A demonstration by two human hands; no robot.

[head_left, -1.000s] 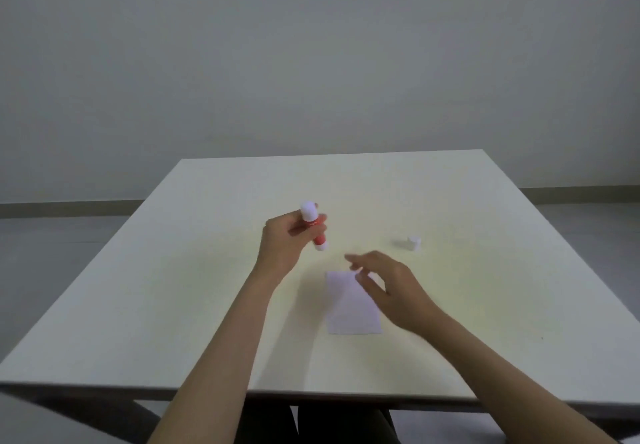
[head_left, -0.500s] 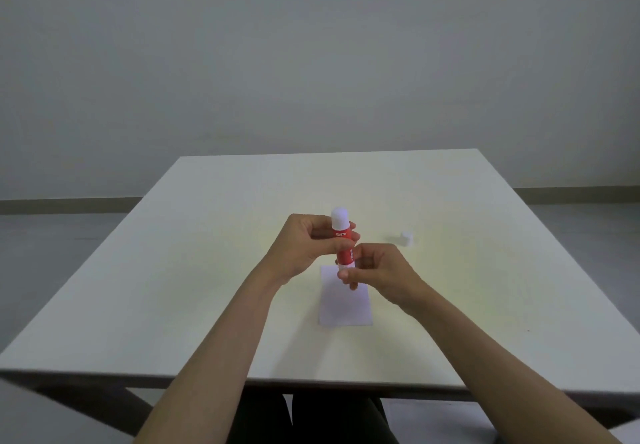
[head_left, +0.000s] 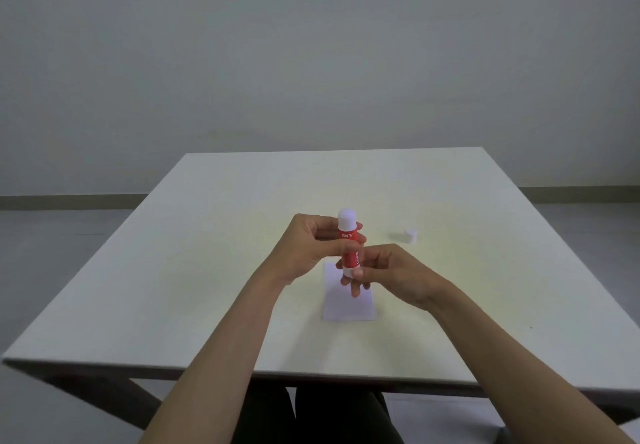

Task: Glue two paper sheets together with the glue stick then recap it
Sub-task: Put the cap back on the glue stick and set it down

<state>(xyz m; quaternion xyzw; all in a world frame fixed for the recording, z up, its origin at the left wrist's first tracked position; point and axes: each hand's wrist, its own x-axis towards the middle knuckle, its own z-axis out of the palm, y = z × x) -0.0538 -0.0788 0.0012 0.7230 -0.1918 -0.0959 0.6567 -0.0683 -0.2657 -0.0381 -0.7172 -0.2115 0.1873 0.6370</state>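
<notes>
Head view: glue stick [head_left: 348, 242] held upright above the paper [head_left: 349, 301], which lies flat on the table [head_left: 221, 270]. Left hand [head_left: 311, 249] wrapped round the red barrel, fingers curled closed on it. Right hand [head_left: 391, 270] pinching the white base between thumb and fingertips, other fingers loosely bent. Probably twisting the base to wind the glue up or down; cannot tell which, nor whether the white top is glue or a cover. Small white cap [head_left: 410, 235] well apart on the right. Next move likely calls for a firm barrel grip against the twist, then reaching for that cap.
</notes>
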